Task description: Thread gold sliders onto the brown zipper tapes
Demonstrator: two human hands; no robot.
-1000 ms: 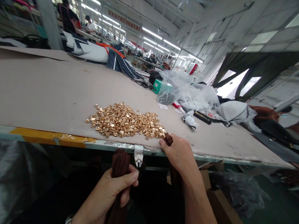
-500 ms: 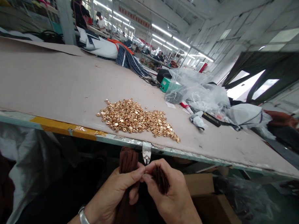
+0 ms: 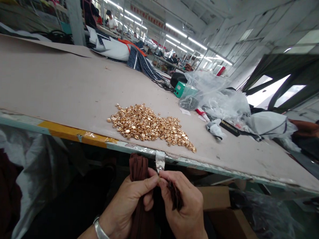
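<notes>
My left hand (image 3: 127, 200) is closed around a bundle of dark brown fabric strips (image 3: 138, 166), which stands up above the thumb and hangs below the hand. Folded brown strip ends (image 3: 175, 196) are tucked inside my curled right hand (image 3: 189, 202). The thumbs and fingertips of both hands meet just under a small metal fixture (image 3: 160, 159) fixed to the table edge. Whatever is pinched between the fingertips is too small to make out. Beyond the fixture lies a heap of small shiny gold metal pieces (image 3: 149, 124), like zipper sliders.
The table (image 3: 66, 85) has a worn front edge with yellow tape (image 3: 75, 133). To the right are a green box (image 3: 181, 89), crumpled clear plastic (image 3: 218, 97) and a black bar (image 3: 229, 128). Below stands an open cardboard box (image 3: 216, 198). People work in the background.
The view has shifted slightly. My right hand has turned a little and both sets of fingertips are closer to the fixture's tip. Both hands keep hold of the brown strips.
</notes>
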